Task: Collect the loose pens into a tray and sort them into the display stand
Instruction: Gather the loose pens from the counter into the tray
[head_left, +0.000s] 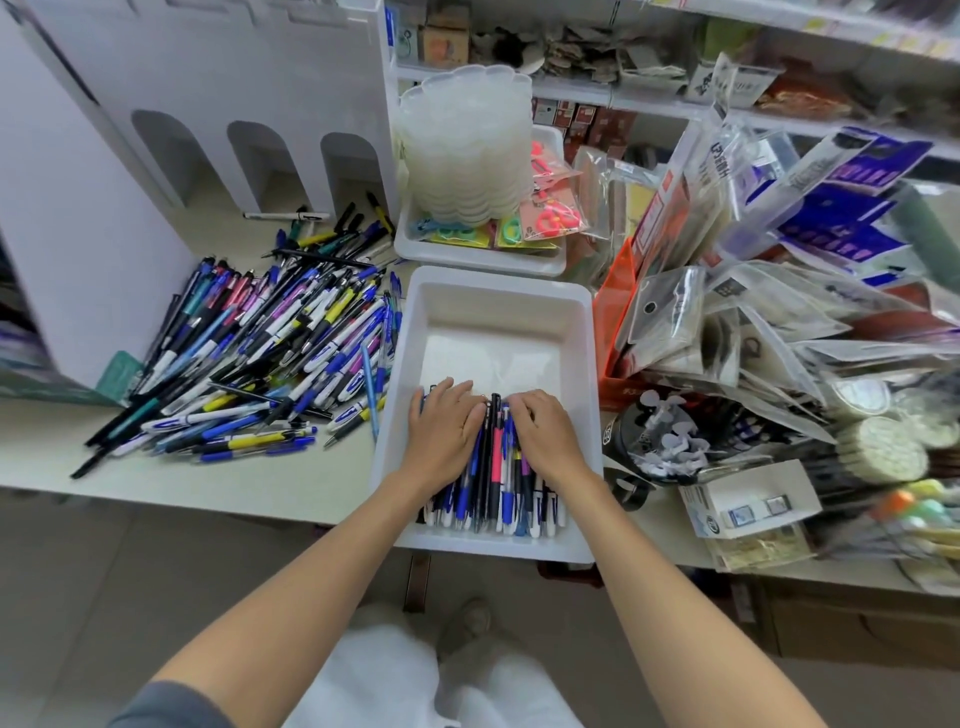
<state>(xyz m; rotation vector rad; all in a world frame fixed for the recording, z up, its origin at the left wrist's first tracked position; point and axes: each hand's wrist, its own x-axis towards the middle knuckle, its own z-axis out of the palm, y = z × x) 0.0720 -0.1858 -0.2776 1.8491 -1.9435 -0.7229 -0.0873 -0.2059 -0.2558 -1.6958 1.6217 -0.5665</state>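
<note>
left grip (441, 431) and right grip (545, 439) lie flat, fingers mostly straight, pressing on pens (493, 483) at 6 o'clock end of white tray (498, 283). loose pen pile (260, 353) on worktop (337, 478) at tray's 9 o'clock.

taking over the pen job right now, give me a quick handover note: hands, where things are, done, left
Left hand: flat on the pens in the tray.
Right hand: on the same pens, fingers bent; unclear whether it grips one.
White tray: at the counter edge, far half bare.
Loose pens: piled on the counter left of the tray.
Display stand: behind the pile; no pens visible in its arched slots.
Done: one batch collected in the tray.
Left: most of the pile, then all sorting into the stand.
</note>
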